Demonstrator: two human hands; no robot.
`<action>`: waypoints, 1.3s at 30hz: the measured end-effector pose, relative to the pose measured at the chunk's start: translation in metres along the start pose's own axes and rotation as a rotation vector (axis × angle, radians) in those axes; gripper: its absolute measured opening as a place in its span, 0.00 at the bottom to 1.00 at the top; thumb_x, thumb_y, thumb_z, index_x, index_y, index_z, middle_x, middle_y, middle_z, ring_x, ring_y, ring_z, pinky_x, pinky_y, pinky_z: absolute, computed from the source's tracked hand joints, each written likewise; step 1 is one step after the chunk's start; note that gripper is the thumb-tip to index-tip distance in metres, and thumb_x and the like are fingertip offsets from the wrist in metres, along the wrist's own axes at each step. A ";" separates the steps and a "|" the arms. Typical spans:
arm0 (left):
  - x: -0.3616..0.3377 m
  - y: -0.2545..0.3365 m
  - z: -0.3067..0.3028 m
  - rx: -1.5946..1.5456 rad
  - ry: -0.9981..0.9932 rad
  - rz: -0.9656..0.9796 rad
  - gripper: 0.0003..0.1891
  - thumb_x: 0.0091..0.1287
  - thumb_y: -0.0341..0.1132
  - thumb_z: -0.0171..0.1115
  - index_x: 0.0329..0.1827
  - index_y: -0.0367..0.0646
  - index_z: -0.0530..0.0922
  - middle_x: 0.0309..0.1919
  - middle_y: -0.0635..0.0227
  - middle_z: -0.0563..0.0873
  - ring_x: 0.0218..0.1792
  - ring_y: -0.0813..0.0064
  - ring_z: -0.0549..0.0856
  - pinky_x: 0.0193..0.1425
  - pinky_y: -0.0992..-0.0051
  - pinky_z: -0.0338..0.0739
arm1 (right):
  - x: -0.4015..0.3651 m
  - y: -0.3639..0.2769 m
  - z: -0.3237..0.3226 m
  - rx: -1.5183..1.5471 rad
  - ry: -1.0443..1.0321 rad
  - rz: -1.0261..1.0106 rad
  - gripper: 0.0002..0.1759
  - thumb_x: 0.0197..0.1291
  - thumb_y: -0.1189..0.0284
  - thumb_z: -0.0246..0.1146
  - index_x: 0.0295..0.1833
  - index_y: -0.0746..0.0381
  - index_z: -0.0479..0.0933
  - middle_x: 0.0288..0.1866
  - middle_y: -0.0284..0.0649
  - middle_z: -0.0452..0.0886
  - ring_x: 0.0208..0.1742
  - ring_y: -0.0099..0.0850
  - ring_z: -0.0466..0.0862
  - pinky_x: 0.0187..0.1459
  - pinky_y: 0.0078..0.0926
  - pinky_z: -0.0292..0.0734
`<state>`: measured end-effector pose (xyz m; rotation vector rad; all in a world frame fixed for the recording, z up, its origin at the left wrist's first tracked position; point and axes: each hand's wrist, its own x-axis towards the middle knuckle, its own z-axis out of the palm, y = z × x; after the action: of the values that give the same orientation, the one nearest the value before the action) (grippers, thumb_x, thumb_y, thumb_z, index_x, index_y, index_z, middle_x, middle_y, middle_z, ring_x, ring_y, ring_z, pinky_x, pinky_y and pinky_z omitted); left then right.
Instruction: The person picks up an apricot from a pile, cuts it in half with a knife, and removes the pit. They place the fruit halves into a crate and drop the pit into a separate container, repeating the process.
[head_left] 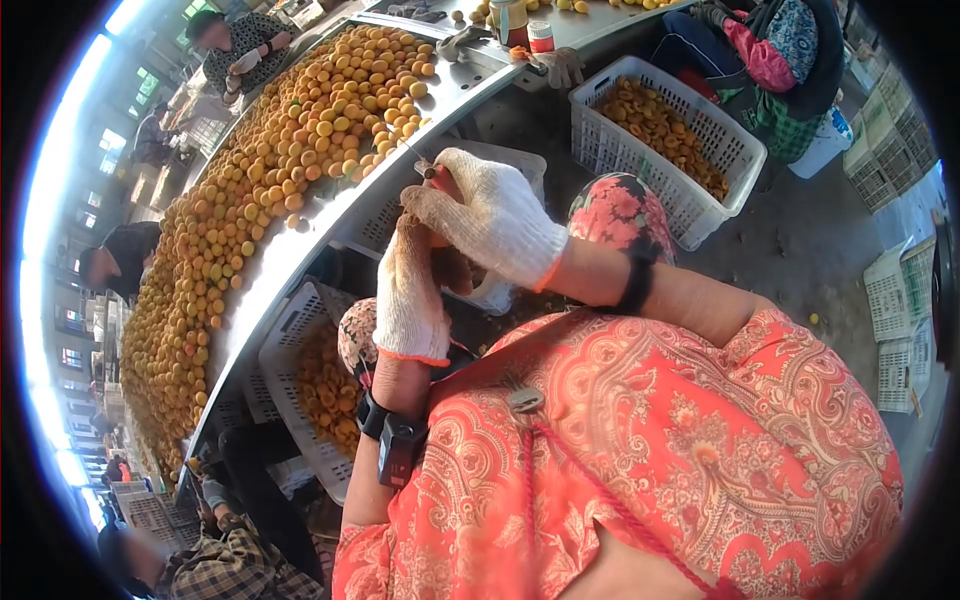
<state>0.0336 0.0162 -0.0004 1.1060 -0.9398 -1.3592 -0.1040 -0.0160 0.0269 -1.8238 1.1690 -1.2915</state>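
Observation:
Both of my hands wear white knitted gloves with stained fingers and meet at the table's edge. My right hand (pixel 500 215) is closed around a small tool with a red handle (pixel 438 180), whose thin metal tip points up and left. Just below it, my left hand (pixel 412 290) has its fingers curled in; a bit of something orange shows between the hands, mostly hidden by the gloves. Beyond them, many orange apricots (pixel 300 140) lie heaped along the metal table (pixel 270 285).
White crates of opened fruit stand at the right (pixel 745 195) and lower left (pixel 290 335); another crate (pixel 520 160) is under my hands. A person in patterned sleeves (pixel 790 45) sits at upper right, others along the left. Loose gloves (pixel 562 68) and a red-labelled jar (pixel 540 38) are on the table.

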 end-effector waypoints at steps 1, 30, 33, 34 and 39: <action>0.002 -0.001 -0.002 0.001 -0.001 0.000 0.26 0.77 0.57 0.54 0.47 0.38 0.81 0.22 0.67 0.84 0.16 0.79 0.80 0.18 0.81 0.70 | 0.000 0.001 0.000 -0.002 0.007 -0.017 0.23 0.66 0.54 0.67 0.45 0.67 0.77 0.32 0.51 0.82 0.35 0.43 0.85 0.37 0.36 0.77; 0.027 -0.007 -0.011 -0.168 0.043 -0.136 0.25 0.76 0.62 0.45 0.54 0.52 0.77 0.39 0.70 0.84 0.23 0.71 0.80 0.19 0.70 0.71 | 0.026 0.008 0.023 0.008 0.004 0.007 0.22 0.62 0.55 0.62 0.36 0.66 0.82 0.32 0.54 0.84 0.40 0.53 0.85 0.43 0.47 0.78; 0.025 0.005 -0.027 -0.440 -0.491 -0.260 0.21 0.77 0.55 0.47 0.57 0.49 0.77 0.47 0.68 0.85 0.43 0.69 0.86 0.46 0.67 0.82 | 0.034 0.005 0.028 0.037 -0.026 0.001 0.19 0.60 0.58 0.61 0.35 0.65 0.82 0.32 0.55 0.84 0.40 0.53 0.85 0.43 0.48 0.78; 0.025 -0.001 -0.017 -0.481 -0.223 -0.254 0.23 0.75 0.58 0.49 0.57 0.50 0.78 0.42 0.70 0.85 0.37 0.71 0.86 0.38 0.71 0.81 | 0.036 0.005 0.032 0.064 -0.025 0.004 0.17 0.61 0.62 0.62 0.37 0.68 0.80 0.31 0.56 0.82 0.36 0.52 0.85 0.39 0.43 0.77; 0.031 0.012 0.014 -0.567 0.208 -0.248 0.25 0.70 0.62 0.57 0.58 0.55 0.78 0.44 0.76 0.87 0.44 0.73 0.88 0.43 0.71 0.85 | 0.035 0.013 0.049 0.063 -0.019 -0.044 0.14 0.60 0.64 0.64 0.38 0.67 0.79 0.29 0.55 0.82 0.34 0.54 0.85 0.37 0.44 0.78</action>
<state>0.0242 -0.0169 0.0116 0.9128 -0.2373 -1.5469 -0.0575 -0.0536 0.0132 -1.8214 1.0720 -1.3184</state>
